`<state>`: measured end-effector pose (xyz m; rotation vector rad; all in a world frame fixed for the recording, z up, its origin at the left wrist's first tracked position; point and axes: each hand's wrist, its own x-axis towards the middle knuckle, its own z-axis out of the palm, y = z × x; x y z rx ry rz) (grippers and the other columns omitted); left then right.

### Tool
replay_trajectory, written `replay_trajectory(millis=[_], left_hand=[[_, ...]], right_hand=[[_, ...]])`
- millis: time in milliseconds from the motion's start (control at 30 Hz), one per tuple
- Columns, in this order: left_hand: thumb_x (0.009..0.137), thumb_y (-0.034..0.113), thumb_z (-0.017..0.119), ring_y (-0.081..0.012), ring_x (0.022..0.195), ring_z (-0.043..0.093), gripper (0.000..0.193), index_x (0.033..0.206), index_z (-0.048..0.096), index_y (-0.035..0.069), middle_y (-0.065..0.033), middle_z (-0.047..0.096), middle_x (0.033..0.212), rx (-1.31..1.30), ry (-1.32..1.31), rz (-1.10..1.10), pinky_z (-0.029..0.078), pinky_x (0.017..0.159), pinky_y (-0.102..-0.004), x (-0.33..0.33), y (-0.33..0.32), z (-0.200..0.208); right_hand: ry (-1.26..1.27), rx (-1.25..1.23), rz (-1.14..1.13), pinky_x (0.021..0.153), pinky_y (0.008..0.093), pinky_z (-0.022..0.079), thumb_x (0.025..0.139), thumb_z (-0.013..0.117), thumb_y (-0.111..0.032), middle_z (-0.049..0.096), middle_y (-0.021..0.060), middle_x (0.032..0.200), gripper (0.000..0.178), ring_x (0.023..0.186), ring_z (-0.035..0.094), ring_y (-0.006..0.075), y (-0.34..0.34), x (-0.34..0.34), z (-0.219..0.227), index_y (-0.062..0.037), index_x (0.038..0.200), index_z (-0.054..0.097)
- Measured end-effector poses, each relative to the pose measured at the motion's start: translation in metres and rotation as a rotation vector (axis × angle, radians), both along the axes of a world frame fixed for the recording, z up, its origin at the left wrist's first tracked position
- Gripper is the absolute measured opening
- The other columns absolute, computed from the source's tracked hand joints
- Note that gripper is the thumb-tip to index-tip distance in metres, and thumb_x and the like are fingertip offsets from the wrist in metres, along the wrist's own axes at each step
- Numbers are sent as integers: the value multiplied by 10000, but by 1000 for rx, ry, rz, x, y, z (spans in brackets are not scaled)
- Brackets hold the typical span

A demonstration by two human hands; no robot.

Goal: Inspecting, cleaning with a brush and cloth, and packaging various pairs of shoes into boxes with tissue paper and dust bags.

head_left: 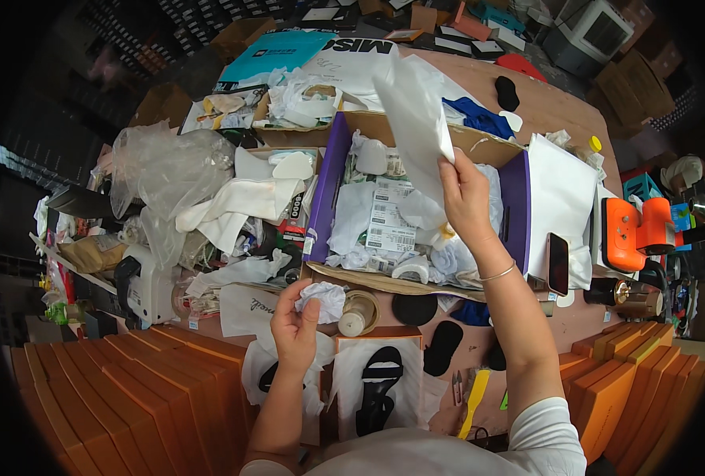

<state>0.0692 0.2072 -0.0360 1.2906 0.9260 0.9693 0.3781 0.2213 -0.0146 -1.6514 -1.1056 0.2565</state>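
My left hand [293, 329] is closed around a crumpled wad of white tissue paper [326, 303], held just in front of the purple-sided box. Raised over that box, my right hand [467, 194] pinches the lower corner of white sheets of paper [416, 119], which stand up at a tilt. Below my hands, a black sandal [379, 390] lies on white tissue in an open shoebox [378, 343]. Left of it, tissue mostly covers another dark shoe [268, 378]. Beside the wad stands a beige cup-shaped container [354, 320] with a pale cap.
The purple box [516, 202] holds label sheets and crumpled paper. Orange shoeboxes [130, 389] line the near left, with more orange boxes [634, 389] at right. A phone [558, 263], an orange tape dispenser [622, 236], a yellow shoehorn-like strip [474, 403] and plastic bags [166, 174] surround the workspace.
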Motion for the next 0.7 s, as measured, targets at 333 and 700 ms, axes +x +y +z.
replay_trajectory(millis=[333, 700], left_hand=[[917, 41, 612, -144, 1015, 587, 353, 1238, 515, -66, -103, 606, 1130, -7, -11, -2, 466, 901, -275, -10, 12, 10], [924, 57, 610, -145, 1027, 582, 328, 1215, 522, -66, -102, 603, 1121, 47, -69, 53, 458, 912, -280, 3, 11, 12]], right_hand=[[-274, -45, 564, 887, 425, 481, 806, 644, -116, 646, 168, 1077, 253, 1007, 606, 350, 68, -109, -9, -58, 1052, 653], [-290, -923, 746, 916, 409, 483, 778, 702, -358, 635, 225, 1122, 532, 1070, 604, 353, 35, -86, -119, 27, 1129, 597]])
